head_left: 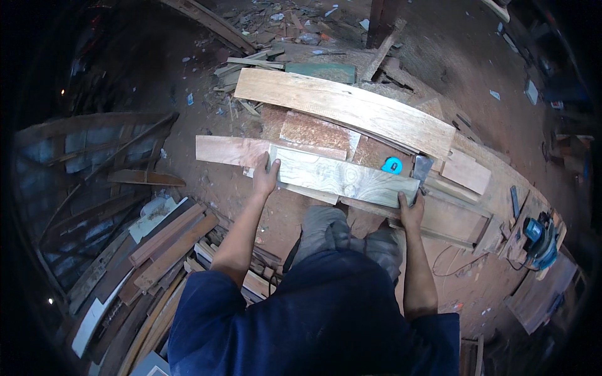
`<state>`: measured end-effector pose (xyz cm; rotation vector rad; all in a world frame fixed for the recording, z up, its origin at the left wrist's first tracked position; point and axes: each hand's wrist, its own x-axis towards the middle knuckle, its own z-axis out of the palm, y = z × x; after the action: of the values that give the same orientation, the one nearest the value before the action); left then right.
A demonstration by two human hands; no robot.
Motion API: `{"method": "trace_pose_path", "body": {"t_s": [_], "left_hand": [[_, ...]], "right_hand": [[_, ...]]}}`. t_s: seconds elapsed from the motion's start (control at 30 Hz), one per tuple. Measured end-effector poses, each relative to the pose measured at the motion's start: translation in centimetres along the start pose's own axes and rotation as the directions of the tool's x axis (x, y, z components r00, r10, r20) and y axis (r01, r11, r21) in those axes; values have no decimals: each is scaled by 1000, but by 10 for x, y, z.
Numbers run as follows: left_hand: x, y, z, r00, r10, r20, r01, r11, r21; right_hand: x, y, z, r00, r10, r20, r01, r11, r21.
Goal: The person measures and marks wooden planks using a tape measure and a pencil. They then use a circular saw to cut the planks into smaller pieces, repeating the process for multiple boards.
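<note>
A pale, grainy wooden board (342,177) lies crosswise before me, held at both ends. My left hand (266,175) grips its left end, thumb on top and fingers at the edge. My right hand (411,210) is closed on its near right corner. A pinkish board (229,151) sticks out to the left, past my left hand. Just beyond the held board sits a blue tape measure (392,165). Near the board's right end is a flat dark metal piece (422,168), whose kind I cannot make out.
A longer pale plank (345,103) lies along the bench's far side. At right are a short wooden block (466,172) and a blue power tool (538,241) with a cord. Stacked timber strips (172,247) fill the lower left. Wood scraps (291,28) litter the ground behind.
</note>
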<state>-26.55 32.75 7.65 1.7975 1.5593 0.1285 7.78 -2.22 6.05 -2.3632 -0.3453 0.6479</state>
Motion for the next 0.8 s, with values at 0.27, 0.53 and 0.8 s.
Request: {"method": "trace_pose_path", "body": {"t_s": [0.27, 0.53, 0.8], "left_hand": [[3, -7, -2, 997, -17, -79, 14, 999, -37], [14, -11, -12, 996, -76, 47, 81, 989, -120], [16, -8, -13, 972, -131, 194, 209, 857, -471]], "right_hand": [[-1, -9, 14, 1000, 30, 1, -30, 1000, 8], [1, 0, 3, 997, -36, 65, 23, 982, 190], [-5, 18, 12, 995, 81, 63, -96, 958, 270]]}}
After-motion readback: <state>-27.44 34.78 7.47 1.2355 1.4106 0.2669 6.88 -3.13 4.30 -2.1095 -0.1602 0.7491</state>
